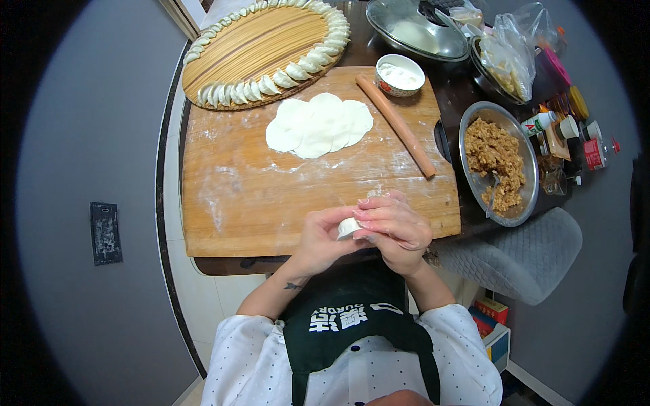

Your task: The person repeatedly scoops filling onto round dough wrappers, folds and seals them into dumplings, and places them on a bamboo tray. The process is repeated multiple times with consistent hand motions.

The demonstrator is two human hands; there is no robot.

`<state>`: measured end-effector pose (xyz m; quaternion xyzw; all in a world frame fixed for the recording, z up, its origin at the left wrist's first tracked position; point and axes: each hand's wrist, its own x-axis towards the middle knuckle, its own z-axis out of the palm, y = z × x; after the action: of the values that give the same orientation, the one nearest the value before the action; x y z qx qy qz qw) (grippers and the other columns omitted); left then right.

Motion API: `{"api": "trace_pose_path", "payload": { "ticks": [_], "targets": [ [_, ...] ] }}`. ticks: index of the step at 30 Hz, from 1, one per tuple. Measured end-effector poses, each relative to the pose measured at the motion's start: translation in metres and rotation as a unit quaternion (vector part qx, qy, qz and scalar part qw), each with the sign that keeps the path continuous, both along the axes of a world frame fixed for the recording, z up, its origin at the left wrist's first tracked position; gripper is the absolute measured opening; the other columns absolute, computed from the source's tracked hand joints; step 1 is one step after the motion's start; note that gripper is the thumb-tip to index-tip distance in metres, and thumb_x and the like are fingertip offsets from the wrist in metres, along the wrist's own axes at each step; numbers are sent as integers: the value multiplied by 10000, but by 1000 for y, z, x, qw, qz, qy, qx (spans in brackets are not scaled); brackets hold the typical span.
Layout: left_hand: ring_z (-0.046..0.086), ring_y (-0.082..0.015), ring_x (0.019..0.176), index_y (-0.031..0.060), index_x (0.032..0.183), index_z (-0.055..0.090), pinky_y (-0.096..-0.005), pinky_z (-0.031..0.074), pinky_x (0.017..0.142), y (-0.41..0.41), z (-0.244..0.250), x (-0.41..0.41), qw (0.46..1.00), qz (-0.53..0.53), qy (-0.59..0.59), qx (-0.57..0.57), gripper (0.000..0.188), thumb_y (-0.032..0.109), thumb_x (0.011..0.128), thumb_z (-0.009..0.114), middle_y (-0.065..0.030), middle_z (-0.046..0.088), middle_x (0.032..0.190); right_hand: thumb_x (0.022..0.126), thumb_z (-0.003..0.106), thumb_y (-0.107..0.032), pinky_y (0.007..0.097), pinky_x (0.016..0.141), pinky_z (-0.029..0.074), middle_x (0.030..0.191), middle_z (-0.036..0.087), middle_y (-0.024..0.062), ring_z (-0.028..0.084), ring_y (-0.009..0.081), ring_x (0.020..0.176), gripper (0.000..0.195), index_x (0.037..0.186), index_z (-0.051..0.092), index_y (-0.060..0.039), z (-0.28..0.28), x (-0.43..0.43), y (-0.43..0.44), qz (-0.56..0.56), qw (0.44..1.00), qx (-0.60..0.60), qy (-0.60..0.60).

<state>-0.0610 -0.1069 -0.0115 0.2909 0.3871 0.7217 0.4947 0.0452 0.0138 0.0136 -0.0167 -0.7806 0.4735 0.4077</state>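
Note:
My left hand (325, 233) and my right hand (398, 226) meet over the front edge of a wooden board (244, 203). Between them they pinch a white dumpling (348, 229), partly hidden by the fingers. Flour dusts the fingers of the right hand. Farther back on the board lies a spread of overlapping round dough wrappers (320, 127). A wooden rolling pin (398, 127) rests at a slant to their right. Folded dumplings (266, 85) line the rim of a round slatted tray (259, 43), which overlaps the board's back left corner.
A bowl of flour (400, 76) stands at the board's back right. Right of the board is a steel bowl of filling (497, 162) with a spoon (491, 195). Behind are a glass-lidded pan (419, 30), plastic bags (508, 56) and several bottles (599, 152). A grey padded chair (518, 259) stands at right.

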Motion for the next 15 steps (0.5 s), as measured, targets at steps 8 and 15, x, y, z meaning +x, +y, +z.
{"api": "trace_pose_path", "payload": {
  "ticks": [8,15],
  "targets": [
    [566,-147,970,-22,1089,570,-278,474,833,-4,1,9,996,19,-91,-14,398,-75,707,668,-86,600,1039,629,738,-20,329,720,450,842,667,88,634,248,841,178,790,663,-35,2,2,-4,-14,999,33,30],
    [574,-184,988,-33,1098,553,-296,483,862,-2,4,11,986,-17,-166,8,390,-116,723,618,-118,582,1072,620,739,-6,336,706,470,853,660,94,630,245,814,183,781,653,-18,5,12,-5,-50,998,34,26]
  ]
}}
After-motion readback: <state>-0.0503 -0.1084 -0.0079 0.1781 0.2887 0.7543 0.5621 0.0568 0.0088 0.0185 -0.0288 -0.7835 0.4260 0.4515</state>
